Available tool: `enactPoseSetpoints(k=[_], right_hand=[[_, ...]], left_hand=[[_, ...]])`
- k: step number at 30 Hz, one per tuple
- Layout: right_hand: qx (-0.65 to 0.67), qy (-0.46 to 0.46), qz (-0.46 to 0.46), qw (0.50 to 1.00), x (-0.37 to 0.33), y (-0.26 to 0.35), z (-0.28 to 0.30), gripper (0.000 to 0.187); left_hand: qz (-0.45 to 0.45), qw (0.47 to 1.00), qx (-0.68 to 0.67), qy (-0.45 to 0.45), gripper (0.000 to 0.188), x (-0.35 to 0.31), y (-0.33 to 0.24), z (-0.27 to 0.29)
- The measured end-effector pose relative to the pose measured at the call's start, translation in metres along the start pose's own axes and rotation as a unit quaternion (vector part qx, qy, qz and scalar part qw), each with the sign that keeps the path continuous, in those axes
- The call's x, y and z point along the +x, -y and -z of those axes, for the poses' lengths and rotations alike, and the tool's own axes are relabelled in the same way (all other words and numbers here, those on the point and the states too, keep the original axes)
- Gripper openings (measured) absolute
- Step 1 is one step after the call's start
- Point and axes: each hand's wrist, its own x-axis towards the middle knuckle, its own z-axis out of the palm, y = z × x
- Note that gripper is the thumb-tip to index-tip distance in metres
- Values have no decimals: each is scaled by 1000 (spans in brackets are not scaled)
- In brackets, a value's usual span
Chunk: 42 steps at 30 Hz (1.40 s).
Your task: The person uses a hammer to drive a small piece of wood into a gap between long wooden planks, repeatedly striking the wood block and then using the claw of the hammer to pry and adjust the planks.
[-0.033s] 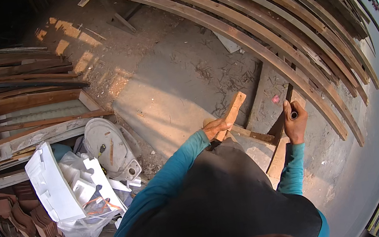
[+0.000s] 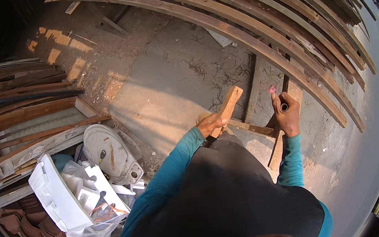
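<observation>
My left hand (image 2: 210, 124) is closed around a short, light-brown wooden piece (image 2: 229, 104), which slants up and away to the right. Just beyond that hand lies a narrow wooden bar (image 2: 254, 128). To the right, my right hand (image 2: 288, 115) makes a fist with the thumb up, gripping a tool with a round, hollow-looking handle end (image 2: 284, 107). The rest of this tool is hidden by the hand, so its kind is unclear. Beneath and beside the fist runs a timber (image 2: 278, 153) at a slant.
Long wooden beams (image 2: 246, 38) stretch across the far right. On the left are a wooden frame (image 2: 33, 111), white foam packaging (image 2: 55, 195), a grey plastic lid-like piece (image 2: 107, 152) with a screwdriver on it, and stacked brown tiles (image 2: 45, 231). Wood scraps litter the concrete floor (image 2: 160, 79).
The whole view has shifted slightly, with the surroundings a little further left and up. Both hands keep their holds.
</observation>
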Motion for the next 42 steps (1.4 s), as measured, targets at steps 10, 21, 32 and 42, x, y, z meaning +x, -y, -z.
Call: enactPoseSetpoints(k=[10,21,32,42], right_hand=[[221,215,-255,916,231,10,-224,73],[227,197,-225,927,532,104,-304,43],[98,43,-279,954,589,190,-414,30],[194,-60,-439,875,727,335,-557,22]], left_hand=[[-50,954,295,6,72,180,-215,186],[52,993,49,-95,92,292,-449,445],[-74,818,-231,-522,88,329,-654,938],[-59,788,-287,-542,82,417,-822,1220]])
